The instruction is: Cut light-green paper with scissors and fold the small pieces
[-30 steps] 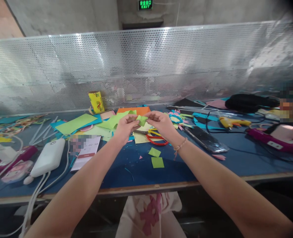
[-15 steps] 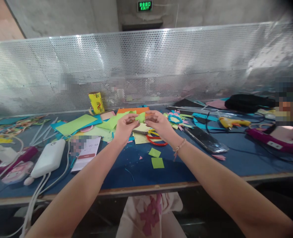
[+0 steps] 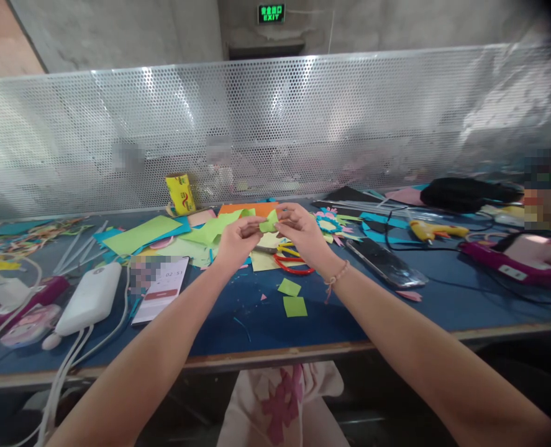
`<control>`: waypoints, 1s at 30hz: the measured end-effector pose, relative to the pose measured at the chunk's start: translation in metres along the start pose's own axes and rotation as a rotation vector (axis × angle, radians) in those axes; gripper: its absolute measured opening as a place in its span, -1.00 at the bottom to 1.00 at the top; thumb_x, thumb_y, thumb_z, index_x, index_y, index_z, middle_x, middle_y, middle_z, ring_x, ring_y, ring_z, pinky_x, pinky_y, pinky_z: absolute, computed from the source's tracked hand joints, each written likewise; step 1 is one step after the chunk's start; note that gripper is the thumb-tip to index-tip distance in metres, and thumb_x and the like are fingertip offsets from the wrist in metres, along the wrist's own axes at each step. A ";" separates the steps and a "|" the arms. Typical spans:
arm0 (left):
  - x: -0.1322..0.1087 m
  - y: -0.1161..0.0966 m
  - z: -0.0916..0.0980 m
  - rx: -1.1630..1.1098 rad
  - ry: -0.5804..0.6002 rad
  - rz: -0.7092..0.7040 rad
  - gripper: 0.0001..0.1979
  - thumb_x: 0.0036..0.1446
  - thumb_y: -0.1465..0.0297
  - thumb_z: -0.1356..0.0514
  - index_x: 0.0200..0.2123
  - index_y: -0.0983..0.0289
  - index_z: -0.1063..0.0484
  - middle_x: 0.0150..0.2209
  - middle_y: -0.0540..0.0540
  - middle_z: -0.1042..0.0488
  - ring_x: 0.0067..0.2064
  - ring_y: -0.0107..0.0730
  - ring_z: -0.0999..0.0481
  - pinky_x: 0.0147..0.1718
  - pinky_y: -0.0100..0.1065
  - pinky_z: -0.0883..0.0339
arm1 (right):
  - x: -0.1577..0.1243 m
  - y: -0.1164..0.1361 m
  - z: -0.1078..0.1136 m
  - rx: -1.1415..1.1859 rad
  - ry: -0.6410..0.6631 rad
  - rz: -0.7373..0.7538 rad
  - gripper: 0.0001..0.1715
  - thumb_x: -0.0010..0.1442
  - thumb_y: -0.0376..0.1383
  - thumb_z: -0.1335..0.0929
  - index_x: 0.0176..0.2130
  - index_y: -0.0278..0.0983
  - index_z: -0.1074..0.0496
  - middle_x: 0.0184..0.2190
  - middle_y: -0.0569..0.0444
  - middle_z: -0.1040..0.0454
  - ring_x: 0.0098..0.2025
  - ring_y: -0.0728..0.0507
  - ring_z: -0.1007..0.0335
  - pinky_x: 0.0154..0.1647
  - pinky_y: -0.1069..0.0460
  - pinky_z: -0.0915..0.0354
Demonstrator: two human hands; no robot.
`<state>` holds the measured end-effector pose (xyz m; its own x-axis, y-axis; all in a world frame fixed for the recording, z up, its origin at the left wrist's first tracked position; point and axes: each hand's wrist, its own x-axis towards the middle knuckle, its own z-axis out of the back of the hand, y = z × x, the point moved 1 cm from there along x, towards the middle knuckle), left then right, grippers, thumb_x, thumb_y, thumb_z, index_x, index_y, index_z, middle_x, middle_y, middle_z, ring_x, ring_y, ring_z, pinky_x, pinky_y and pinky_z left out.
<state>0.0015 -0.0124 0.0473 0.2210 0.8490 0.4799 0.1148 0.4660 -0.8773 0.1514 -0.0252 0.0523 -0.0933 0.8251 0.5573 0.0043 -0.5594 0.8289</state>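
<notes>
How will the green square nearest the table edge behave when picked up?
The green square looks like thin paper, so likely light. It probably bends easily: the similar held piece is bent. It lies flat, so may slide.

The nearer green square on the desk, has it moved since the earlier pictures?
No. The nearer green square sits in the same place against the desk's front edge.

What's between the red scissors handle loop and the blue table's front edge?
Head view: one light-green paper square, then a second light-green paper square.
</notes>
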 end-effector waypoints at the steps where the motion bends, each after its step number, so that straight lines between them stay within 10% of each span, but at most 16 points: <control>1: 0.000 0.001 0.000 0.000 0.004 -0.003 -0.72 -0.18 0.58 -0.15 -0.30 0.30 -0.43 -0.34 0.08 -0.51 -0.26 -0.40 -0.49 -0.13 -0.24 -0.32 | 0.000 0.000 0.000 -0.005 0.006 0.002 -0.66 -0.02 -0.31 -0.34 -0.18 -0.16 -0.27 -0.35 0.14 -0.36 -0.38 -0.01 -0.33 -0.40 0.05 -0.33; 15: -0.002 -0.006 -0.002 -0.381 -0.091 0.290 -0.64 -0.18 0.52 -0.28 -0.23 0.29 -0.32 -0.46 0.00 -0.41 -0.41 -0.48 -0.45 -0.30 -0.30 -0.35 | 0.003 -0.014 0.004 0.118 0.009 -0.069 -0.61 -0.04 -0.38 -0.34 -0.14 -0.20 -0.33 -0.50 0.19 -0.36 -0.53 0.07 -0.18 -0.50 0.10 -0.14; 30: -0.002 -0.005 -0.003 -0.508 -0.099 0.231 -0.81 -0.17 0.55 -0.25 -0.50 0.32 -0.25 -0.49 -0.05 -0.40 -0.38 -0.50 -0.46 -0.18 -0.26 -0.33 | -0.001 -0.006 -0.006 0.061 0.002 -0.107 -0.62 -0.09 -0.30 -0.40 -0.24 -0.20 -0.23 -0.37 0.12 -0.35 -0.39 0.01 -0.31 -0.39 0.04 -0.31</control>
<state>0.0039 -0.0173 0.0512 0.2069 0.9453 0.2521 0.5315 0.1077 -0.8402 0.1460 -0.0235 0.0464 -0.0983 0.8798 0.4651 0.0546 -0.4619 0.8853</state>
